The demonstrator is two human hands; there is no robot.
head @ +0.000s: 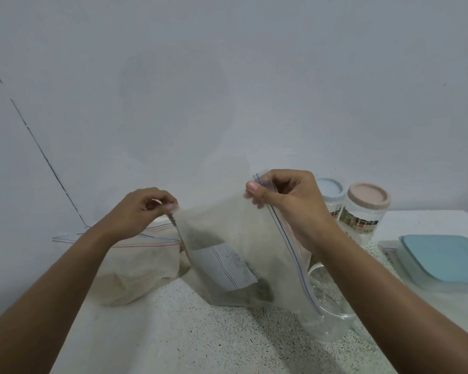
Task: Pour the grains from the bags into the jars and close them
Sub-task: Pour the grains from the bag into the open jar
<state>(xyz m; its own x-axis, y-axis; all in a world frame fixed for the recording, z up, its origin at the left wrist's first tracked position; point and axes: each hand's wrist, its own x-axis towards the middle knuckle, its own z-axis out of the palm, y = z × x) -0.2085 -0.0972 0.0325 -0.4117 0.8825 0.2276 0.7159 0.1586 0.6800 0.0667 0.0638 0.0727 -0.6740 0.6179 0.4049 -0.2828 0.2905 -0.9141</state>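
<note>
I hold a clear zip bag (235,238) tilted above the counter. My left hand (143,211) pinches its bottom corner, raised at the left. My right hand (289,201) pinches the zip edge at the top right. The bag's mouth hangs down into an open clear jar (333,314) at the lower right, with some grains visible in it. A little dark grain remains in the bag's lower fold. A second zip bag (135,268) holding pale grain sits on the counter behind my left forearm.
Two lidded jars stand at the back right, one with a blue lid (330,187), one with a pink lid (368,197). A flat container with a blue lid (443,257) lies at the right edge. The speckled counter (200,336) meets a plain wall.
</note>
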